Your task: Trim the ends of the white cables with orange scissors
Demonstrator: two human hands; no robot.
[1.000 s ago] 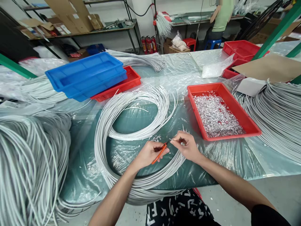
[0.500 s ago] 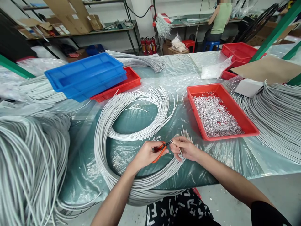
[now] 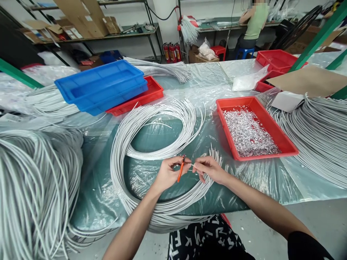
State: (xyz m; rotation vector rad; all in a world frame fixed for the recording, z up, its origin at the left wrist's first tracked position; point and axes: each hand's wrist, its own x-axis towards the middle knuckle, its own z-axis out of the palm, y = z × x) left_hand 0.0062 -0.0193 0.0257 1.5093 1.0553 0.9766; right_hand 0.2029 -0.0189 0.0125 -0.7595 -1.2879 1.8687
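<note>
Orange-handled cutters [image 3: 181, 171] now stand upright in the left hand [image 3: 168, 173], fingers clenched on them; before they lay slanted. Right hand [image 3: 208, 168] pinches one wire end [image 3: 192, 165] at the blades. Red tray [image 3: 282, 139] holds many trimmings; most of the grey coil [image 3: 141, 126] looks untrimmed.

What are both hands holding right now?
Left hand: closed on orange-handled cutters.
Right hand: pinching the end of a white cable.
</note>
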